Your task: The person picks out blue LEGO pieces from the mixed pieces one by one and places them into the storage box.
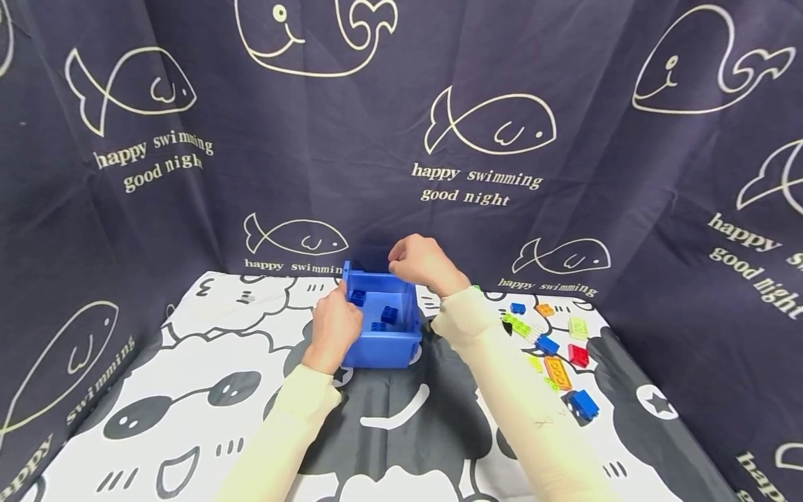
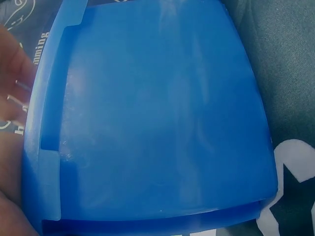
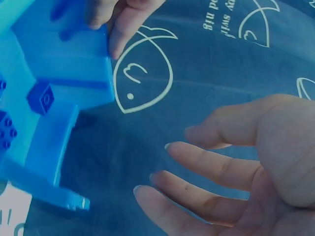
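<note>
A blue plastic bin stands toward the back of the table with a few dark blue toy bricks inside. My left hand grips its left wall at the rim. The bin's smooth outer wall fills the left wrist view, with part of the left hand at the edge. In the right wrist view the left hand's fingers bend over the rim, beside a blue brick in the bin. My right hand is raised above the bin's back right corner, its fingers loosely bent and holding nothing.
Loose toy bricks lie on the right side of the table, among them a red brick, an orange brick, a blue brick and a lime brick. A dark printed curtain hangs around the back and sides.
</note>
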Demonstrator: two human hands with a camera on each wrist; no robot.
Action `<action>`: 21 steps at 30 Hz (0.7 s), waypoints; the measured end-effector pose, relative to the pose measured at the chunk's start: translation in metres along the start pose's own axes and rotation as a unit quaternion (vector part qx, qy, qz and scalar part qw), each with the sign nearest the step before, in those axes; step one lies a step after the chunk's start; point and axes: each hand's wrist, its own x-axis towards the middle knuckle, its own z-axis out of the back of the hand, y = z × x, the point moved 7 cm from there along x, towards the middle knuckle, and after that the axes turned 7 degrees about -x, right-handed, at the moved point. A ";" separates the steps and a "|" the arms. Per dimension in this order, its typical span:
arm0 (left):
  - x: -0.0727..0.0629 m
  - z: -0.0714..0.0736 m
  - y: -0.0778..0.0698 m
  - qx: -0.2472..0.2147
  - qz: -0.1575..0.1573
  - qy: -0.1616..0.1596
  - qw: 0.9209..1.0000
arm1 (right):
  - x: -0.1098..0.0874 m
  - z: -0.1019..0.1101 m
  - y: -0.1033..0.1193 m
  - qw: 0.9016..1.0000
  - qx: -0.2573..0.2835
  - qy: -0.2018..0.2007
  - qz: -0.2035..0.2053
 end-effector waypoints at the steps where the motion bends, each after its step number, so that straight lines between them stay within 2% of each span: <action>1: 0.000 0.000 0.000 -0.001 0.001 0.001 1.000 | -0.003 0.002 -0.004 1.000 0.008 -0.006 -0.008; 4: 0.000 -0.001 0.000 -0.003 0.001 0.004 1.000 | -0.012 0.007 -0.014 0.999 0.024 -0.021 -0.022; 12: 0.000 0.000 0.005 -0.005 0.010 0.009 1.000 | -0.026 0.016 -0.038 0.997 0.004 -0.070 -0.017; 21: 0.001 -0.001 0.001 -0.006 0.007 0.008 1.000 | -0.034 0.023 -0.075 0.996 -0.033 -0.077 -0.026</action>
